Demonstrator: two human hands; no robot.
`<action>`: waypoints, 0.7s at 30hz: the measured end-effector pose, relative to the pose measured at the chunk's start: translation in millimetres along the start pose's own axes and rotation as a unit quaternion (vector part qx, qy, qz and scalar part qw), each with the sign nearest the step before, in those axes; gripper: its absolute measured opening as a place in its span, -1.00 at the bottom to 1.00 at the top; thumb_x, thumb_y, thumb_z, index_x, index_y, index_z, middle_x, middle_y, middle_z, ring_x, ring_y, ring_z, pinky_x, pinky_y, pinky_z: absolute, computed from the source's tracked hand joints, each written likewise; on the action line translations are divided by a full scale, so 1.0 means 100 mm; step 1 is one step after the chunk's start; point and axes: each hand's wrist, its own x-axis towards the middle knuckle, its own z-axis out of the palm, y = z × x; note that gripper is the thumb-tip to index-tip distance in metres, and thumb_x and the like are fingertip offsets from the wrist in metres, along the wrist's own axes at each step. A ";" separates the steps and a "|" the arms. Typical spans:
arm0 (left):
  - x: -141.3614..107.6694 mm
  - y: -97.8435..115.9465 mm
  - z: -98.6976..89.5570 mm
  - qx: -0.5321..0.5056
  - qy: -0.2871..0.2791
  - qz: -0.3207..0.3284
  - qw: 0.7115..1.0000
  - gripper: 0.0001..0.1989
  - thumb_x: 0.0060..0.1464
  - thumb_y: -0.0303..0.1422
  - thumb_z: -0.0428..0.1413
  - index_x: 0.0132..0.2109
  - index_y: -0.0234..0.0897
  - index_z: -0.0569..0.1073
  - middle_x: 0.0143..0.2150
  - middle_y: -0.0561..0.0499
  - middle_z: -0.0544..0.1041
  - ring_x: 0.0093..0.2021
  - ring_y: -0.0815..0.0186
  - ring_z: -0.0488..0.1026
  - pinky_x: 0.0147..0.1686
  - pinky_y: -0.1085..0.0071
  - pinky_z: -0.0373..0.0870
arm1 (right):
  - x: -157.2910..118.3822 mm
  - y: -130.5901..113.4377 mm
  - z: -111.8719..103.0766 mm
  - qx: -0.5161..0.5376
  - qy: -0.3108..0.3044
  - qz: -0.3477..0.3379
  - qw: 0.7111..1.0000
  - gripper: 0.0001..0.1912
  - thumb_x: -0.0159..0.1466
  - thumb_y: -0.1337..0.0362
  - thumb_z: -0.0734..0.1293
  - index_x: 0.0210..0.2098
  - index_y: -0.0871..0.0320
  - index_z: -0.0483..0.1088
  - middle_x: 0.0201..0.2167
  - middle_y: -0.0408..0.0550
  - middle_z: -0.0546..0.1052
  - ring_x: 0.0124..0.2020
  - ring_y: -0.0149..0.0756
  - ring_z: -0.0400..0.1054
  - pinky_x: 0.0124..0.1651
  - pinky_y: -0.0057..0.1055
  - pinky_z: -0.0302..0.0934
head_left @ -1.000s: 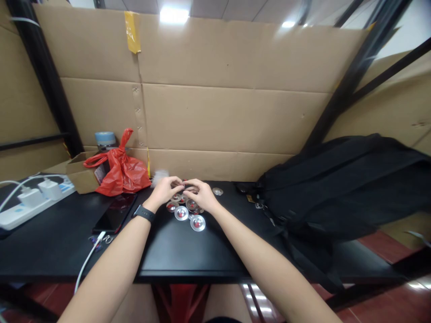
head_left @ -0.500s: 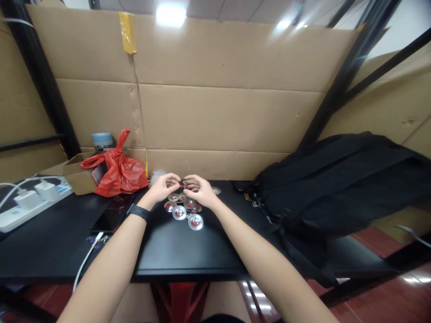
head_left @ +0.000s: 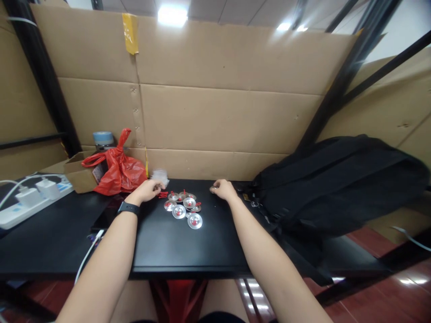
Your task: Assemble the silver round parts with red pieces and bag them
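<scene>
My left hand (head_left: pixel 151 190) is at the left of the pile, fingers bent down and drawn together at a small bundle of red cords (head_left: pixel 163 194). How much cord is between the fingertips is hard to make out. To the right, my right hand (head_left: pixel 223 189) pinches the edge of a small metal finger cymbal (head_left: pixel 213 190) at the tabletop. Between the hands lie several silver finger cymbals (head_left: pixel 179 211) with domed middles, some overlapping. Red cord shows at their centres. One cymbal (head_left: pixel 195 220) lies nearest to me.
Behind my left hand lies a clear plastic bag (head_left: pixel 159 176). A red plastic bag (head_left: pixel 123 172), a cardboard box (head_left: pixel 79 172), a phone (head_left: pixel 107 215) and a white power strip (head_left: pixel 20 213) are on the left. A black backpack (head_left: pixel 336 184) fills the right; cardboard (head_left: pixel 215 121) walls the back.
My hands, together over the pile before, have moved apart: the left to the red cords, the right to the cymbal at the far right. Another cymbal with red cord now shows in the pile.
</scene>
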 end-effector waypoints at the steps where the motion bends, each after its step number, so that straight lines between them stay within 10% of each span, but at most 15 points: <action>1: 0.01 0.01 0.02 0.002 0.014 0.000 1.000 -0.74 -0.03 -0.36 0.05 -0.21 -0.22 0.57 -0.36 0.01 0.60 -0.36 0.27 0.53 -0.31 0.46 0.40 | 0.00 0.01 0.01 0.000 -0.003 -0.001 1.000 -0.83 0.09 0.24 0.47 -0.30 0.12 0.57 -0.29 0.02 0.63 -0.20 -0.22 0.52 -0.13 -0.43 0.30; 13: 0.15 0.31 0.36 0.007 0.046 0.022 0.999 -0.87 0.00 -0.29 0.18 -0.37 -0.24 0.57 -0.38 -0.03 0.61 -0.38 0.25 0.50 -0.29 0.41 0.39 | 0.03 0.00 0.04 0.009 -0.026 -0.053 0.998 -0.86 0.11 0.29 0.47 -0.29 0.13 0.59 -0.27 0.04 0.63 -0.16 -0.17 0.52 -0.02 -0.32 0.32; 21: 0.15 0.54 0.31 -0.012 0.095 0.072 0.993 -0.84 0.12 -0.30 0.13 -0.33 -0.27 0.53 -0.24 -0.08 0.57 -0.19 0.19 0.48 -0.08 0.29 0.36 | -0.20 -0.59 0.03 0.159 -0.026 -0.229 0.960 -0.74 0.20 0.22 0.42 -0.11 0.10 0.52 -0.09 -0.03 0.60 -0.08 -0.23 0.46 -0.01 -0.30 0.30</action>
